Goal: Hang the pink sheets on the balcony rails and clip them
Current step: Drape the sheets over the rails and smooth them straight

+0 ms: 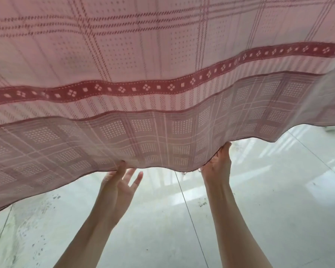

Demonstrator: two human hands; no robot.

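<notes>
A thin pink woven sheet (124, 60) with a check pattern of dotted squares and a dark red band of white diamonds spreads wide across the upper part of the view, its wavy lower edge hanging above a pale glossy tiled floor (269, 200). The person's left hand (118, 186) reaches up to that lower edge with fingers spread and fairly straight, one fingertip touching the cloth. The right hand (219, 165) grips the same edge further right, its fingers curled behind the fabric, both bare forearms raised from the bottom of the view.
</notes>
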